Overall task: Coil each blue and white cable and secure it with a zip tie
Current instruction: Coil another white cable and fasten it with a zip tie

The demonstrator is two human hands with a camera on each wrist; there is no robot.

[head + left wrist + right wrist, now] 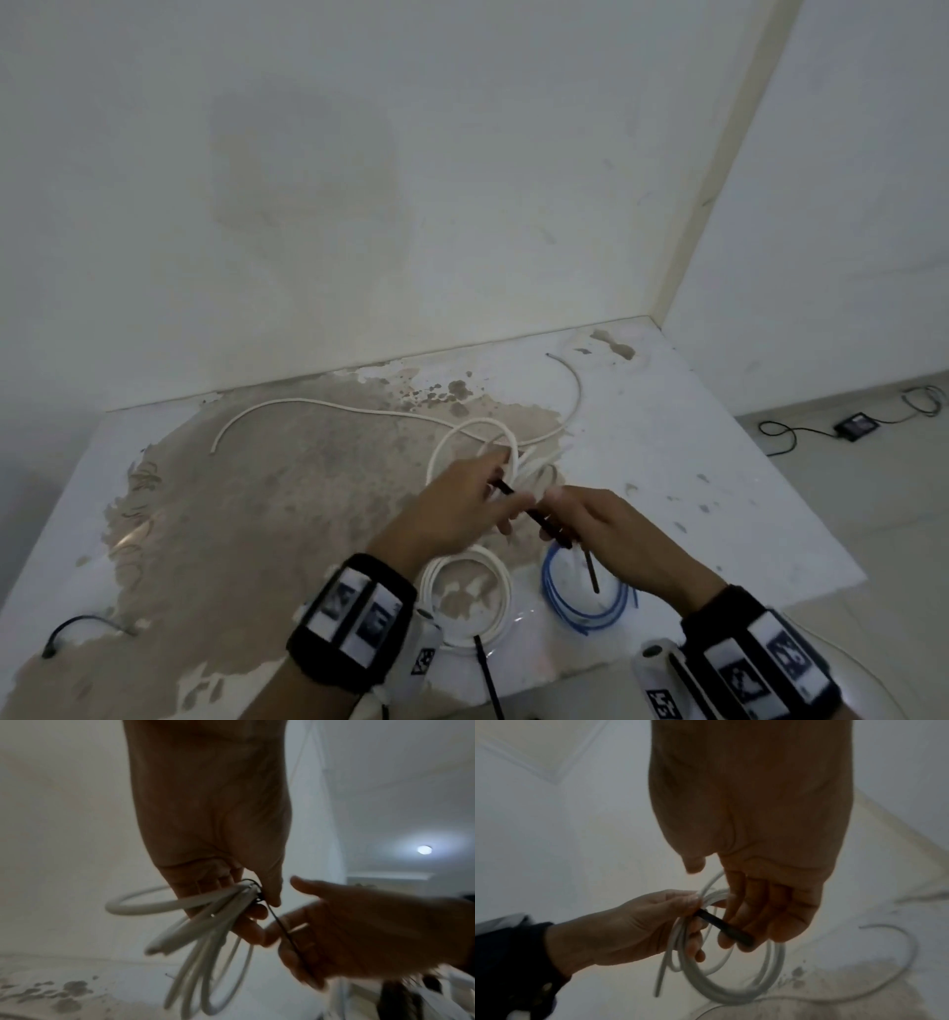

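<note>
The left hand [462, 501] pinched a white cable coil [195, 933] above the table [693, 462]. At its 4 o'clock, the right hand [611, 534] gripped the black zip tie [539, 519] wrapping it. At 6 o'clock lay the tied white coil [464, 596] and blue coil [580, 601].

White cable coil [493, 452] in the grip, bound by a black zip tie [534, 514]; nearer lie a white coil [464, 591] and blue coil [585, 601].
</note>
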